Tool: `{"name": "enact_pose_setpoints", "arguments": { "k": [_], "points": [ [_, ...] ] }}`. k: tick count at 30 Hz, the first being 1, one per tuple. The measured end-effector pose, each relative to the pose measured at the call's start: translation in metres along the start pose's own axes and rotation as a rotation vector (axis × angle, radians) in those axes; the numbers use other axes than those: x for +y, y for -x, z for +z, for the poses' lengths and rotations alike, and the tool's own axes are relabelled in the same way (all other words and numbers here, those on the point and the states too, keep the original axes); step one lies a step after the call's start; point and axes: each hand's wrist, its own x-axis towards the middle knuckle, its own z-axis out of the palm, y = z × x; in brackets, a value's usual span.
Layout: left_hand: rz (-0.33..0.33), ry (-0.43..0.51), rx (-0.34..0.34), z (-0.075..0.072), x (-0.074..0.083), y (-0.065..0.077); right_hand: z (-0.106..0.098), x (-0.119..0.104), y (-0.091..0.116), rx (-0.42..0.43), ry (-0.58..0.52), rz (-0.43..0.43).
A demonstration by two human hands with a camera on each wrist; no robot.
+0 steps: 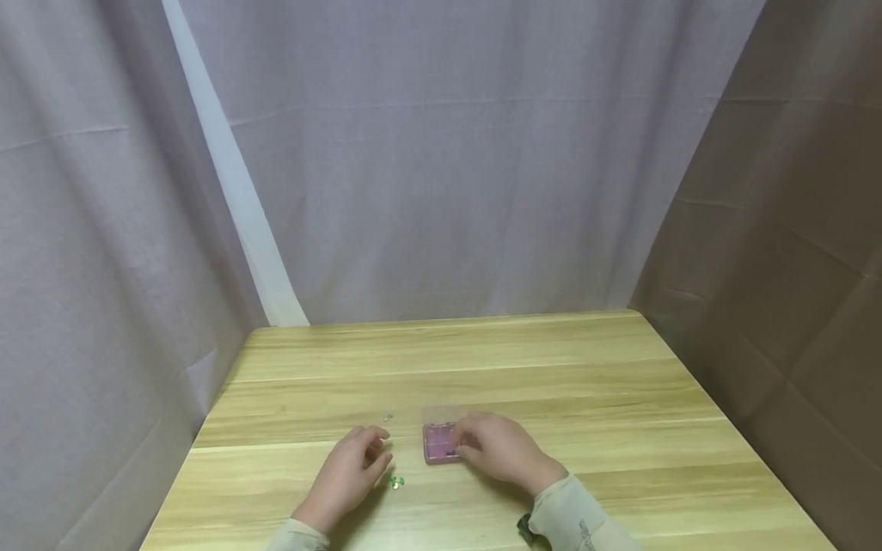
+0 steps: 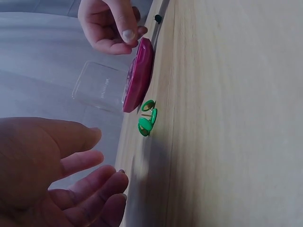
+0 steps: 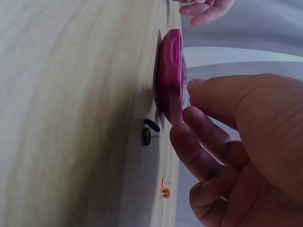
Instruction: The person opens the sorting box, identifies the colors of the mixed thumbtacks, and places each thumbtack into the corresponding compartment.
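A pink-purple plastic case (image 1: 436,444) lies on the table with its transparent lid (image 2: 100,87) raised. A small dark piece (image 1: 451,453) shows inside it, beside the fingertips. My right hand (image 1: 498,450) is at the case's right side, with thumb and fingertips right at the rim and a gap between them in the right wrist view. To the left of the case, my left hand (image 1: 347,473) hovers with loosely bent fingers, holding nothing. Green thumbtacks (image 2: 147,118) lie near that hand. Black thumbtacks (image 3: 149,132) lie beside the case on the right hand's side.
Orange thumbtacks (image 3: 164,189) lie farther along the table in the right wrist view. Tiny pale pieces (image 1: 388,418) sit beyond the left hand. The wooden table (image 1: 551,367) is bordered by grey curtains (image 1: 448,191) at the back and sides.
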Motion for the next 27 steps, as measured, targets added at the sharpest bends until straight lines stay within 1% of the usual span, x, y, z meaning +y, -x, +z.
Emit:
{"name": "enact_pose_setpoints", "arguments": {
  "k": [4, 8, 12, 17, 21, 27],
  "points": [
    [-0.004, -0.002, -0.011, 0.000, 0.000, 0.000, -0.002, 0.005, 0.003, 0.001, -0.003, 0.018],
    [-0.004, 0.004, -0.022, -0.001, 0.001, 0.000, -0.006, 0.010, 0.005, 0.019, 0.006, 0.015],
    [0.002, 0.005, -0.015, -0.001, 0.001, 0.000, -0.011, 0.016, 0.009, 0.023, 0.000, 0.031],
    [0.001, 0.009, -0.001, 0.000, 0.000, 0.000, -0.016, 0.024, 0.014, 0.010, -0.014, 0.046],
    [-0.010, 0.011, -0.015, 0.001, 0.000, -0.002, -0.018, 0.027, 0.018, -0.002, -0.021, 0.042],
    [-0.008, 0.004, -0.033, 0.000, 0.002, -0.002, -0.017, 0.027, 0.023, -0.043, -0.047, 0.031]
  ]
}}
